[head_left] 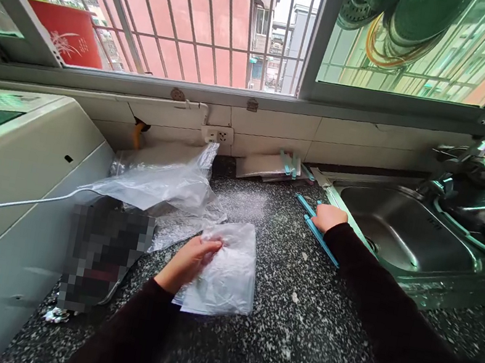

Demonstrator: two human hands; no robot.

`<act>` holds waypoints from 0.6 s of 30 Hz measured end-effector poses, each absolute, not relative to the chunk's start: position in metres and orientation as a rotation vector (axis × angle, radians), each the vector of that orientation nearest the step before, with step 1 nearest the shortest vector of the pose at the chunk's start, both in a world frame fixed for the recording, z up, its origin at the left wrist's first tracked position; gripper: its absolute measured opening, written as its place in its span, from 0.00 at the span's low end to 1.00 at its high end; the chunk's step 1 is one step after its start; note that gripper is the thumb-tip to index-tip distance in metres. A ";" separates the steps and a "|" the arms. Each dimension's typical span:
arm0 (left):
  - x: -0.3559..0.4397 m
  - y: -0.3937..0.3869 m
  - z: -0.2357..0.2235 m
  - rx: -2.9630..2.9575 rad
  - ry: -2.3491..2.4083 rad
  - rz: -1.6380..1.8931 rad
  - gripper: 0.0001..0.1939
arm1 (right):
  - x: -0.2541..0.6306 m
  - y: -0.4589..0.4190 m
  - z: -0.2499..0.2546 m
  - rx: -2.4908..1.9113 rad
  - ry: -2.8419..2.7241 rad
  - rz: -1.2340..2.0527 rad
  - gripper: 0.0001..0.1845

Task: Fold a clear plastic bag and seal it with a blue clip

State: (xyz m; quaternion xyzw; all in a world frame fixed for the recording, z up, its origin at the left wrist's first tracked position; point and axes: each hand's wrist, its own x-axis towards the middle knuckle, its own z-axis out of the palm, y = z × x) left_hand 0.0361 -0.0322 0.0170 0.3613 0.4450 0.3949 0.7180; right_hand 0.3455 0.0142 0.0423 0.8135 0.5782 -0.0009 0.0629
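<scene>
My left hand (191, 260) pinches a clear, flat plastic bag (230, 276) between thumb and fingers, holding it over the speckled dark countertop (280, 313). Farther right, my right hand (329, 217) is closed at several slim light-blue sealing strips (322, 243) that lie on the counter beside the sink; its fingertips are partly hidden. More light-blue strips (291, 165) rest on a stack of flat clear packets (261, 166) by the wall. Crumpled clear plastic bags (168, 178) are heaped left of the hands.
A blurred-out dark item (104, 257) lies at the left, near a pale appliance (25, 187). A white cable (12, 208) crosses there. On the right is a steel sink (403, 228) with a faucet (444, 182) and a dark pot (482, 208). A socket (217, 134) is on the wall.
</scene>
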 end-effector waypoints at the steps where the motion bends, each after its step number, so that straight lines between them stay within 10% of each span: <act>1: 0.036 -0.031 0.014 0.818 0.993 0.864 0.07 | 0.345 0.016 0.042 2.470 1.740 -0.002 0.10; 9: 0.035 -0.033 0.006 0.863 0.989 0.796 0.19 | 0.326 -0.005 0.051 2.516 2.195 0.023 0.11; 18: 0.029 -0.031 0.010 0.893 1.006 0.838 0.17 | 0.263 -0.064 0.034 2.271 3.004 -1.192 0.15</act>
